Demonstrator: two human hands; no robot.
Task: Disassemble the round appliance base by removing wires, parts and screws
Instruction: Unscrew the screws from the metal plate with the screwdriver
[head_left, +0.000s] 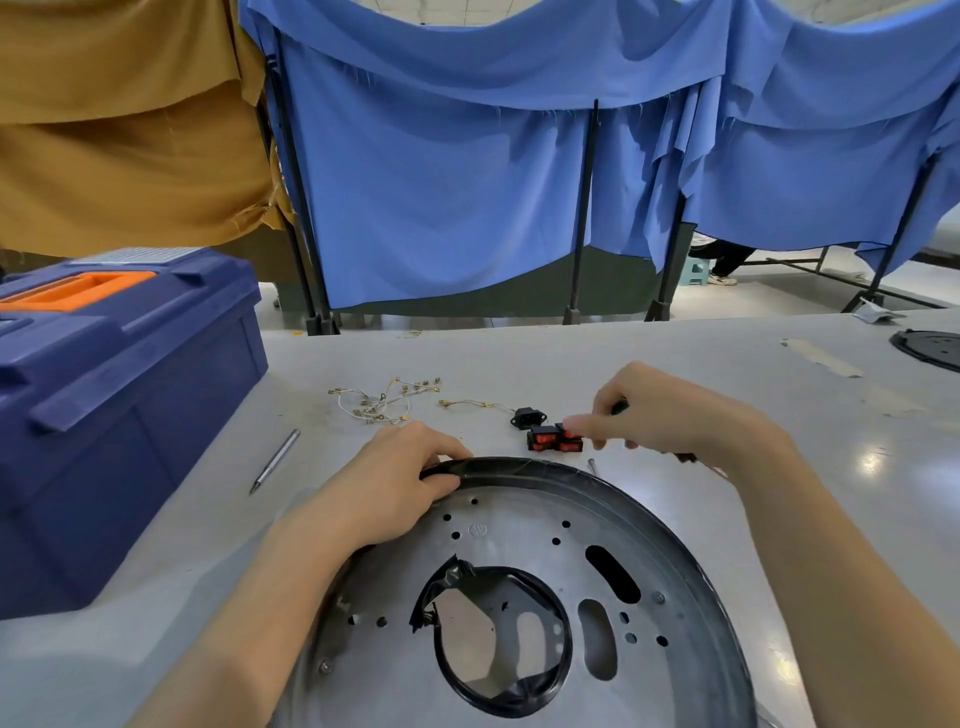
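The base (524, 587), a round metal plate with a black rim, lies on the table (779, 395) directly before the person. The left hand (400, 478) is closed over its far rim. The right hand (660, 410) hovers just beyond the rim, fingertips pinched at the red switches (553, 440); a dark handle shows in its fist. Loose wires (384, 400) and a socket (527, 417) lie farther back, a toolbox (119, 395) to the left.
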